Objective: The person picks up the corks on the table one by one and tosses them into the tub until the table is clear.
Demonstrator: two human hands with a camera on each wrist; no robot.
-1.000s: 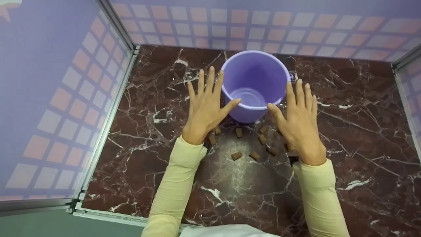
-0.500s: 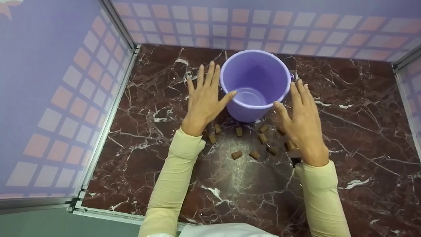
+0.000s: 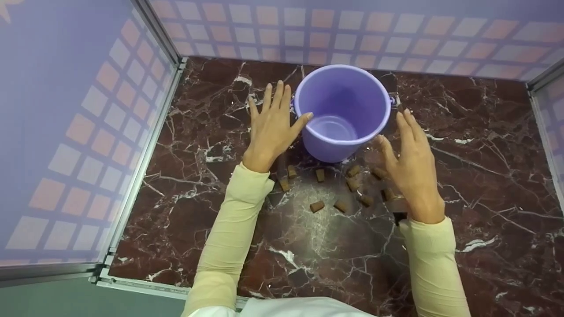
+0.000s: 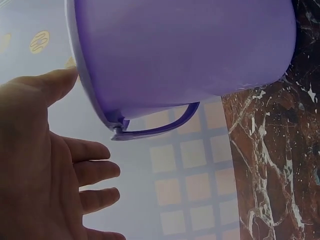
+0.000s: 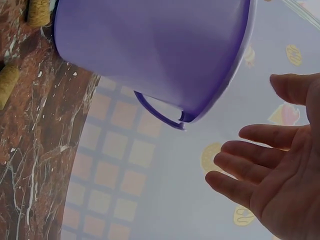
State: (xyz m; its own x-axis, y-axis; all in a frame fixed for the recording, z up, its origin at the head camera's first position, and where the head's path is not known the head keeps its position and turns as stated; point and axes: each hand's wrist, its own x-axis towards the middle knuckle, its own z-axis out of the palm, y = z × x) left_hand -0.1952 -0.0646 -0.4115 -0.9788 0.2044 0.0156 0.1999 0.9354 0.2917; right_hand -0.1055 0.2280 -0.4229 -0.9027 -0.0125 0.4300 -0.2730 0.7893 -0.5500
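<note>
A purple bucket (image 3: 328, 152) stands upright on the dark red marbled table, and its inside looks bare. My left hand (image 3: 272, 132) is spread at the bucket's left side, thumb tip at the rim; in the left wrist view the thumb of that hand (image 4: 30, 150) meets or nearly meets the rim. Apart from the bucket on its right is my right hand (image 3: 413, 167), fingers extended and holding nothing. The bucket's handle (image 5: 159, 114) hangs down behind it in the right wrist view. Several brown corks (image 3: 317, 206) lie scattered in front of the bucket.
Purple panels with pink and white squares (image 3: 321, 39) enclose the table at the back and sides. A metal frame edge (image 3: 145, 163) runs along the left. Beneath my right wrist a small dark object (image 3: 399, 216) is partly hidden.
My right hand has drawn away from the bucket rim, rightward. My left hand has shifted slightly outward and away from me. The bucket and corks stay in place.
</note>
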